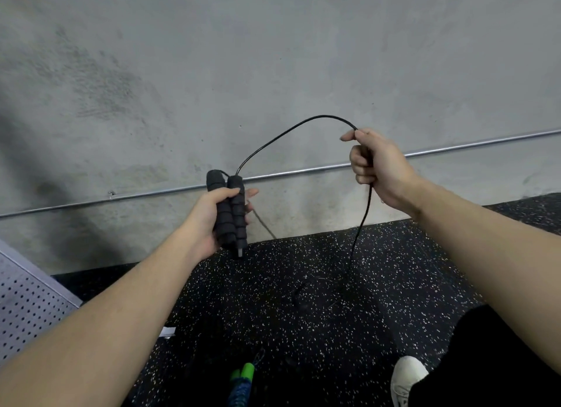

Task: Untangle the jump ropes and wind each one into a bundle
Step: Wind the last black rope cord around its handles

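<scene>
wall (pixel 273 57): grey concrete, fills upper frame; a thin metal pipe (pixel 303 172) runs across it, rising slightly toward the right.
floor (pixel 303 285): black rubber with white flecks, meets the wall at its base.
panel (pixel 27 303): pale perforated sheet, lower-left corner.
trouser leg (pixel 491 364): black, lower right, above a white shoe (pixel 405 379) resting on the floor.
left hand (pixel 209 218): raised in front of the wall; fingers and thumb curled round both handles, gripping them side by side.
right hand (pixel 379 167): raised higher, well apart from the left; closed in a fist on the cord, thumb on top.
handles (pixel 230 209): two, black ribbed foam, roughly upright and touching along their length; lower ends stick out below the palm.
cord (pixel 288 130): thin, black; leaves the handle tops, arches up and rightward into the right fist, then exits below the fist and hangs down toward the floor. Lower end lost against the dark floor; cannot tell where it ends.
second rope (pixel 243 382): bottom edge, on the floor; two green handles together, blue rope beside them, partly cut off by the frame.
</scene>
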### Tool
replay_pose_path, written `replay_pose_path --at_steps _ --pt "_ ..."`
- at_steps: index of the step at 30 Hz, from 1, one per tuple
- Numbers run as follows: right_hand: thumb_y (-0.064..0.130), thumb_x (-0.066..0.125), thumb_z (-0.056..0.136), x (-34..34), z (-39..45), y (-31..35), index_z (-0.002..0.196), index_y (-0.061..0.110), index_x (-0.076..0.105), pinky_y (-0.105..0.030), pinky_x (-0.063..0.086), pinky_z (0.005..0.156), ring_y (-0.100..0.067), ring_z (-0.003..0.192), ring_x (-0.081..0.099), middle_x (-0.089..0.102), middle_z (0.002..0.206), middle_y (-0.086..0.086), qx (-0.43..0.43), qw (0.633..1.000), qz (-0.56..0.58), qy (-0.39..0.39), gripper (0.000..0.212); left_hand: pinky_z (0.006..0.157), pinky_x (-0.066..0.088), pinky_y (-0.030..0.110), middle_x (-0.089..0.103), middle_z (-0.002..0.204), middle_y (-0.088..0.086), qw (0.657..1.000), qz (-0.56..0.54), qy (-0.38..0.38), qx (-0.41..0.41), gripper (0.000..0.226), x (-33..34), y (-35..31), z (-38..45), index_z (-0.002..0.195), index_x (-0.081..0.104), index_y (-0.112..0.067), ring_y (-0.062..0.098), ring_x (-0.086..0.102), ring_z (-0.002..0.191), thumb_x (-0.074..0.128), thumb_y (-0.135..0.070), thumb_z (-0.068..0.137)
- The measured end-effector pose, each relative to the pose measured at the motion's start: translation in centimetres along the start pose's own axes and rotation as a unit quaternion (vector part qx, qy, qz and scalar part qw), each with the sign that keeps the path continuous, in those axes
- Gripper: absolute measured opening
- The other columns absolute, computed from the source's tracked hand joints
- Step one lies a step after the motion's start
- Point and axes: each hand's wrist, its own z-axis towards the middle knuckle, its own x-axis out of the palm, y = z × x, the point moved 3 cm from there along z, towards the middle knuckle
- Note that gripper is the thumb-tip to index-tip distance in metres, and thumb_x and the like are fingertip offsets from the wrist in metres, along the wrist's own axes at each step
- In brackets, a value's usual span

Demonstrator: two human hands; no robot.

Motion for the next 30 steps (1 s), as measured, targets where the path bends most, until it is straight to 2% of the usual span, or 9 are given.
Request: replay_pose_path --at_steps 3,5,9,12,14,18,23,27,30 --pt "0.025 0.038 0.104 -0.6 0.1 -0.2 0.097 0.020 0.059 -0.022 0.019 0.043 -0.011 0.049 0.022 0.033 0.055 0.005 0.007 1.000 0.007 -0.005 0.023 0.068 0.055 0.032 0.072 0.088 0.008 0.999 -0.017 -0.036 -0.016 0.026 -0.7 0.2 0.6 0.116 0.066 -0.007 0.019 0.064 0.070 0.062 -0.020 0.094" --pt "0.027 0.039 0.104 -0.9 0.2 0.1 0.099 0.022 0.062 -0.023 0.018 0.044 -0.012 0.050 0.022 0.034 0.055 0.006 -0.001 1.000 -0.007 -0.022 0.024 0.073 0.055 0.032 0.073 0.082 0.006 0.996 -0.025 -0.081 -0.007 0.019 -1.2 0.0 0.9 0.111 0.065 -0.013 0.020 0.066 0.071 0.066 -0.022 0.094" --pt "0.030 0.052 0.103 -0.6 -0.4 0.1 0.101 0.025 0.073 -0.017 0.028 0.042 -0.002 0.045 0.036 0.041 0.060 0.006 -0.043 0.975 -0.216 -0.010 0.021 0.073 0.060 0.030 0.073 0.105 0.007 0.985 -0.051 -0.153 0.060 0.043 -2.7 -0.5 1.9 0.136 0.058 -0.014 0.015 0.073 0.085 0.069 -0.019 0.094" --pt "0.031 0.057 0.100 -0.5 -0.5 -0.7 0.094 0.025 0.072 -0.019 0.030 0.043 0.000 0.043 0.036 0.042 0.062 0.004 -0.030 0.964 -0.264 0.005 0.017 0.060 0.059 0.029 0.069 0.114 0.008 0.982 -0.023 -0.177 0.059 0.053 -3.6 -0.3 1.8 0.141 0.056 -0.017 0.016 0.070 0.085 0.072 -0.028 0.092" --pt "0.030 0.057 0.100 -0.7 -0.3 -0.9 0.094 0.026 0.071 -0.022 0.029 0.044 -0.002 0.043 0.036 0.043 0.062 0.003 -0.019 0.967 -0.253 -0.015 0.016 0.057 0.057 0.027 0.068 0.110 0.004 0.987 -0.008 -0.157 0.043 0.053 -3.4 0.1 1.7 0.139 0.059 -0.017 0.015 0.068 0.081 0.074 -0.033 0.091" --pt "0.031 0.053 0.101 -1.0 -0.2 -0.7 0.095 0.030 0.069 -0.023 0.034 0.046 -0.007 0.049 0.039 0.047 0.064 0.002 -0.024 0.971 -0.235 -0.043 0.017 0.067 0.056 0.028 0.075 0.106 -0.008 0.994 0.013 -0.102 0.029 0.027 -1.6 0.2 1.6 0.121 0.068 -0.018 0.008 0.070 0.084 0.068 -0.030 0.097" --pt "0.033 0.050 0.102 -0.6 -0.2 -0.2 0.093 0.031 0.067 -0.022 0.033 0.045 -0.010 0.047 0.035 0.047 0.061 0.002 -0.015 0.982 -0.186 -0.044 0.019 0.062 0.059 0.029 0.075 0.119 0.002 0.991 0.079 -0.105 0.036 0.048 -1.8 1.2 1.8 0.134 0.061 -0.016 0.014 0.075 0.090 0.075 -0.029 0.091" --pt "0.028 0.049 0.099 -0.7 -0.2 -0.6 0.091 0.025 0.065 -0.023 0.042 0.046 -0.010 0.048 0.040 0.048 0.062 0.000 0.010 0.972 -0.231 -0.048 0.018 0.062 0.061 0.033 0.077 0.100 0.007 0.993 0.067 -0.088 0.030 0.044 -1.2 1.7 1.7 0.134 0.057 -0.017 0.018 0.076 0.086 0.073 -0.026 0.093" --pt "0.023 0.050 0.100 -1.1 -0.3 -1.4 0.092 0.019 0.066 -0.029 0.055 0.051 -0.012 0.047 0.045 0.051 0.062 -0.003 0.050 0.970 -0.234 -0.048 0.018 0.066 0.061 0.037 0.076 0.098 0.006 0.996 0.057 -0.067 0.029 0.031 -0.5 1.7 1.6 0.122 0.058 -0.023 0.024 0.076 0.096 0.072 -0.023 0.094"
